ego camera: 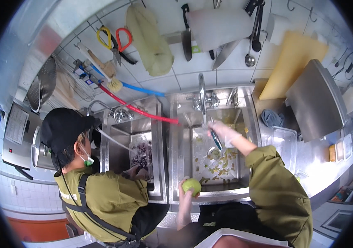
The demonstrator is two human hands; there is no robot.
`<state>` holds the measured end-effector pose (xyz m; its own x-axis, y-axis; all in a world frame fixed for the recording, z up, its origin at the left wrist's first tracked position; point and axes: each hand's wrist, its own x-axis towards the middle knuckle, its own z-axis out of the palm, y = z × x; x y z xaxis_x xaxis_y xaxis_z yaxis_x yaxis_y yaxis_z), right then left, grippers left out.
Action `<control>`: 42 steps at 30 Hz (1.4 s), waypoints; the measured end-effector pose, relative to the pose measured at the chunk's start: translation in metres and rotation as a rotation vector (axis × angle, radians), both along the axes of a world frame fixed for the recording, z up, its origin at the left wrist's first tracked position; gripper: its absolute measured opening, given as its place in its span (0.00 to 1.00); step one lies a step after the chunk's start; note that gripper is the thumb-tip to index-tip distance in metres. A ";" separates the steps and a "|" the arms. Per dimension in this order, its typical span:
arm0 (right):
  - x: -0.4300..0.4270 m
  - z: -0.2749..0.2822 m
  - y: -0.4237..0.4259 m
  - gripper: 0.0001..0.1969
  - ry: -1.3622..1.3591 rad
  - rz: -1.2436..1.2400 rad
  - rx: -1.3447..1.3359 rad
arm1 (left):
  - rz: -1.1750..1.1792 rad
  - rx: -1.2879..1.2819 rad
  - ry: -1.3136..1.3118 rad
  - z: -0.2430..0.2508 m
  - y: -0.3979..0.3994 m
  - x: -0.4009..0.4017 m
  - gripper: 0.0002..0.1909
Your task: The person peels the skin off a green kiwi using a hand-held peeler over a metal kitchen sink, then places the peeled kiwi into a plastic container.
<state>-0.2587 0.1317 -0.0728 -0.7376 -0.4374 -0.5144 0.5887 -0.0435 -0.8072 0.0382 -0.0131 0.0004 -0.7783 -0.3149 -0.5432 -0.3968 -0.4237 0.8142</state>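
Observation:
My left hand (186, 192), in a clear glove, holds a round green fruit (192, 186) over the front rim of the right-hand sink (179, 148). My gloved right hand (221, 130) is under the faucet (202, 93), closed around a slim hand tool (216, 140) with a dark teal part. The tool is blurred, so its exact kind is unclear. Scattered green and brownish peelings (221, 166) lie on the sink floor around the drain (213, 152).
Beside me on the left, a co-worker (102, 198) has both hands in the left-hand sink (120, 128), over chopped purple pieces (141, 153) under running water. A red hose (139, 109) hangs across the sinks. To the right are a clear plastic container (283, 145) and a blue-grey cloth (272, 117).

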 end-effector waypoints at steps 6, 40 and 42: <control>0.037 0.034 0.032 0.12 0.754 0.012 0.473 | 0.071 0.010 0.039 -0.015 0.002 0.005 0.26; -0.059 0.169 0.132 0.08 1.181 -0.881 0.508 | 0.049 0.060 0.102 0.035 0.048 -0.011 0.27; -0.012 0.095 0.088 0.06 0.863 -0.202 0.287 | 0.036 0.091 0.106 0.032 0.046 -0.010 0.27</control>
